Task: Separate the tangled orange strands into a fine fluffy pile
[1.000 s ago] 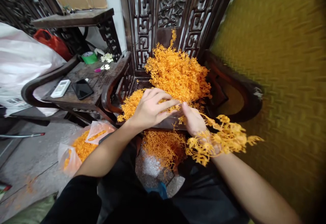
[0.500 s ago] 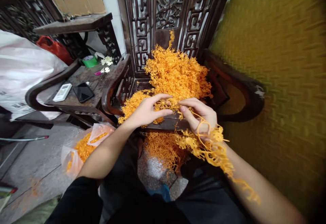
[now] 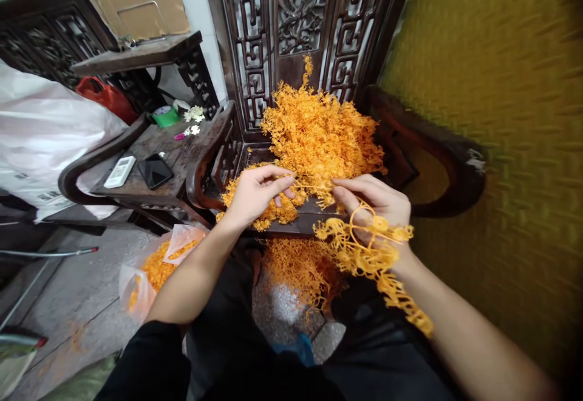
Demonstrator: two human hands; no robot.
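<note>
Between my two hands runs a strand of orange plastic flower pieces [image 3: 314,188], over the front of a dark wooden chair seat. My left hand [image 3: 262,194] pinches its left end between thumb and fingertips. On the other side my right hand [image 3: 376,200] grips the strand in a pinch. More of the same orange piece [image 3: 364,243] hangs over the back of that hand and along the wrist. Behind both hands a big orange pile [image 3: 325,130] leans against the carved chair back. A smaller orange heap [image 3: 276,212] lies on the seat, partly covered by my left hand.
Below the seat is a mass of orange stems [image 3: 298,267]. A plastic bag [image 3: 134,291] of orange bits stands on the floor at left. The side table [image 3: 136,146] bears a phone [image 3: 155,171], a white remote [image 3: 119,171] and green tape [image 3: 166,116]. Curved armrests [image 3: 473,164] flank the seat.
My hands have moved apart, drawing out the strand between them. My left fingers have closed from a wider spread into a pinch. The view has shifted slightly.
</note>
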